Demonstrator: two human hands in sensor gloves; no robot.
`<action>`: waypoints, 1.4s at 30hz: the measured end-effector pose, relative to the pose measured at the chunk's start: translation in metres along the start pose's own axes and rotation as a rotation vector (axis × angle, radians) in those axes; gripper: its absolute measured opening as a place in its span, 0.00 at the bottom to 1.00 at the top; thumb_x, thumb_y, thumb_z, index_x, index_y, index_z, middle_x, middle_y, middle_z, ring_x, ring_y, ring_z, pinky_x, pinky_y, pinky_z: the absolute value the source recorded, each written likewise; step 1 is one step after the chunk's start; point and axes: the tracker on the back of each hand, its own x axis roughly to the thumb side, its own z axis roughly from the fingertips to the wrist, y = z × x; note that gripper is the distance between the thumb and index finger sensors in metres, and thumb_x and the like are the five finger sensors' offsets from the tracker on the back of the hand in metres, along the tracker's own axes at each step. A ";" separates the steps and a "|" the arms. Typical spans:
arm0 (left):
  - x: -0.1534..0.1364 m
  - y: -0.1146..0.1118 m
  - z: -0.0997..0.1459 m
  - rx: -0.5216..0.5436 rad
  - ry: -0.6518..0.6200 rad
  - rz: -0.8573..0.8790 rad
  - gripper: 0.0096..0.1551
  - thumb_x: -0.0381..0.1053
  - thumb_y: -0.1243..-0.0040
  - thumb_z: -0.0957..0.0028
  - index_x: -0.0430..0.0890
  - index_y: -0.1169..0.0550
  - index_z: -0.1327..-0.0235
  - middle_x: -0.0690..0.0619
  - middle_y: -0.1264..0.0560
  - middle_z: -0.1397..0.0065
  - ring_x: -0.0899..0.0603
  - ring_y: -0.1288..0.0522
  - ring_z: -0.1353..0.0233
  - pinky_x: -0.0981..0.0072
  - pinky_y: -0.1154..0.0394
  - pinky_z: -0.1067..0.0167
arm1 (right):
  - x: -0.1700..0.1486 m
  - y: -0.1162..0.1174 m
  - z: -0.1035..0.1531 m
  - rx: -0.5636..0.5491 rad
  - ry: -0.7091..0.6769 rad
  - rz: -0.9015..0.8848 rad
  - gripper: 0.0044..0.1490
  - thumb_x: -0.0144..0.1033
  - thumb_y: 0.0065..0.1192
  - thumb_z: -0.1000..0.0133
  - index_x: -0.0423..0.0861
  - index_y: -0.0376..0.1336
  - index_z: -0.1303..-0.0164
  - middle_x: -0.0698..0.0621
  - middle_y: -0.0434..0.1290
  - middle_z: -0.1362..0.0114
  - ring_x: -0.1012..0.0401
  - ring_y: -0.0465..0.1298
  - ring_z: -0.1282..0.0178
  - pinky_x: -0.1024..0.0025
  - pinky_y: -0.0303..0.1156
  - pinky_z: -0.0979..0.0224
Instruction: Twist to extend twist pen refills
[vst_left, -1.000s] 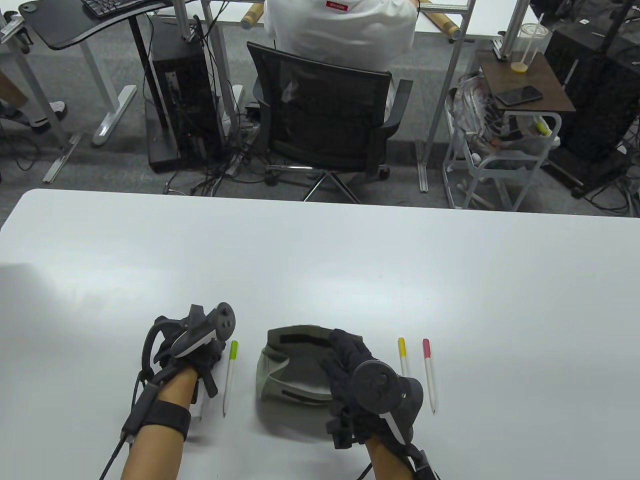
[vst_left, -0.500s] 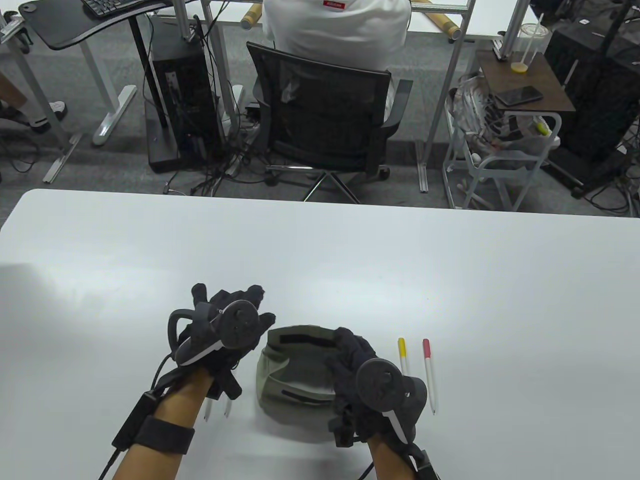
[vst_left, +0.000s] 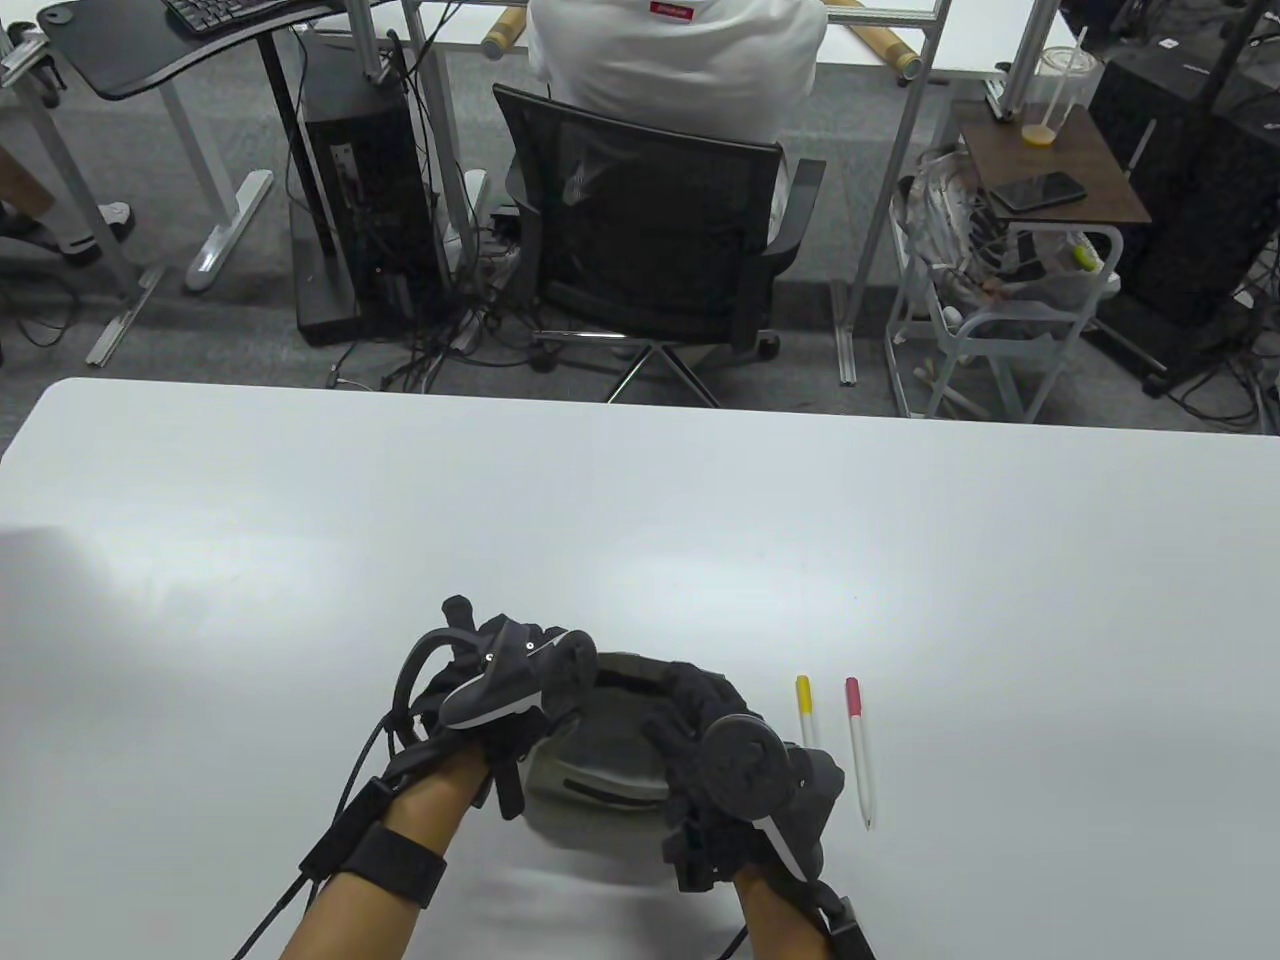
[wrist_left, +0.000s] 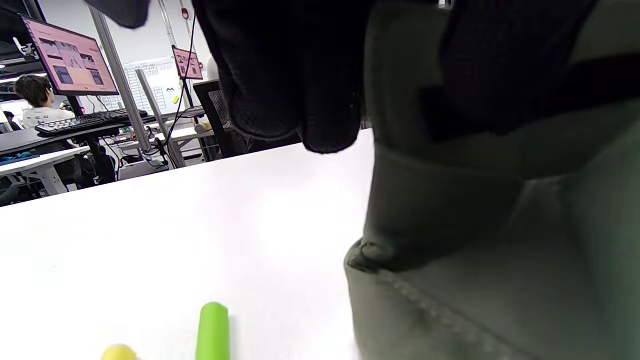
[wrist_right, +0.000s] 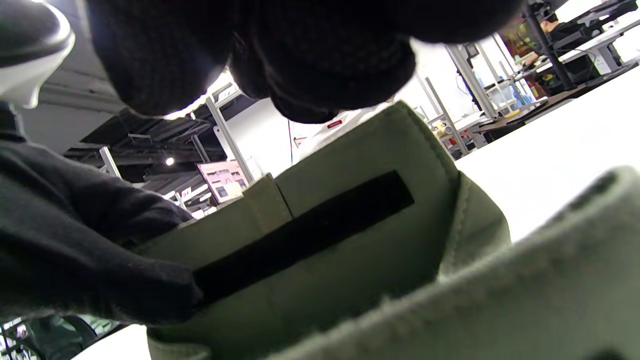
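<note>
An olive fabric pouch (vst_left: 600, 775) with black velcro strips lies open near the table's front edge. My right hand (vst_left: 690, 700) grips its right rim, with the fingers (wrist_right: 320, 60) curled over the flap (wrist_right: 350, 240). My left hand (vst_left: 560, 660) is on the pouch's left rim, its fingers (wrist_left: 300, 75) over the opening beside the pouch wall (wrist_left: 475, 240). Whether it grips anything is hidden. A green-capped pen (wrist_left: 212, 330) and a yellow cap (wrist_left: 120, 353) lie left of the pouch, hidden under my left arm in the table view. A yellow-capped pen (vst_left: 803, 700) and a red-capped pen (vst_left: 858, 750) lie right of it.
The white table (vst_left: 640, 520) stretches wide beyond the pouch. Past its far edge stand an office chair (vst_left: 650, 240) with a seated person, desks and a small cart (vst_left: 1010, 300).
My left hand has moved right from beside the green-capped pen to the pouch's left rim, covering that pen in the table view. My right hand has stayed on the pouch.
</note>
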 end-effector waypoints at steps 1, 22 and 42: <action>0.000 -0.001 -0.002 -0.004 0.006 0.005 0.36 0.61 0.31 0.47 0.46 0.23 0.29 0.47 0.18 0.33 0.35 0.21 0.32 0.18 0.47 0.30 | 0.001 0.006 -0.001 0.012 -0.020 0.040 0.37 0.47 0.71 0.61 0.48 0.71 0.41 0.47 0.80 0.42 0.63 0.82 0.68 0.72 0.79 0.65; -0.006 -0.005 -0.009 0.052 0.005 0.056 0.26 0.58 0.31 0.48 0.48 0.17 0.40 0.50 0.14 0.44 0.40 0.17 0.40 0.21 0.44 0.30 | 0.025 0.094 0.006 0.482 -0.290 0.687 0.37 0.50 0.72 0.66 0.53 0.72 0.44 0.51 0.79 0.40 0.64 0.82 0.65 0.73 0.79 0.63; -0.013 -0.008 -0.008 0.034 -0.005 0.105 0.23 0.54 0.31 0.48 0.48 0.16 0.42 0.51 0.13 0.45 0.40 0.16 0.41 0.20 0.44 0.30 | 0.027 0.095 0.010 0.419 -0.264 0.682 0.29 0.41 0.66 0.60 0.50 0.74 0.48 0.49 0.82 0.48 0.65 0.82 0.67 0.73 0.80 0.65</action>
